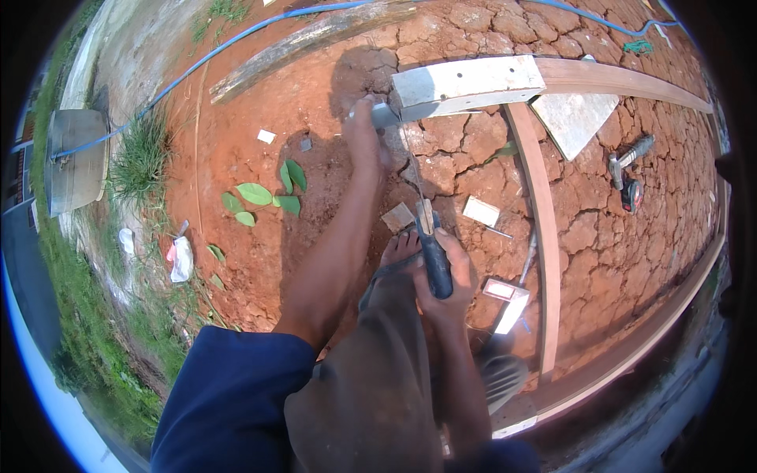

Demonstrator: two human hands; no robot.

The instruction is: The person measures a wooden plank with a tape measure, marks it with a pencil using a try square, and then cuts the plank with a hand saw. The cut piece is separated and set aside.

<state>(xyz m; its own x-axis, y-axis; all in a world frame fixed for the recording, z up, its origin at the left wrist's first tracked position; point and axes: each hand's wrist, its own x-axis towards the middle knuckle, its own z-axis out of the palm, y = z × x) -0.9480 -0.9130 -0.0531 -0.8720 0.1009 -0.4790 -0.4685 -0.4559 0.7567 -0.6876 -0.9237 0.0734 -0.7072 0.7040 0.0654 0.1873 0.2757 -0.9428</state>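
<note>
My right hand point(449, 272) is wrapped round the dark handle of a handsaw point(436, 260). Its thin blade, seen nearly edge-on, runs up to the near left end of a pale, white-faced block point(469, 83) with small holes, which joins a reddish wooden beam point(615, 79). At that end, my left hand point(366, 130) is closed on a short pale end piece point(385, 116) sticking out on the left. Whether the piece is still joined to the block cannot be made out. My sandalled foot point(400, 248) stands under the saw handle.
A wooden crosspiece point(540, 236) runs toward me from the beam. Right of it lie a hammer point(631, 154) and a tape measure point(632, 195); a white triangular board point(576, 122) lies behind. Offcuts point(481, 211), leaves point(254, 194) and a blue hose point(229, 47) are on cracked red soil.
</note>
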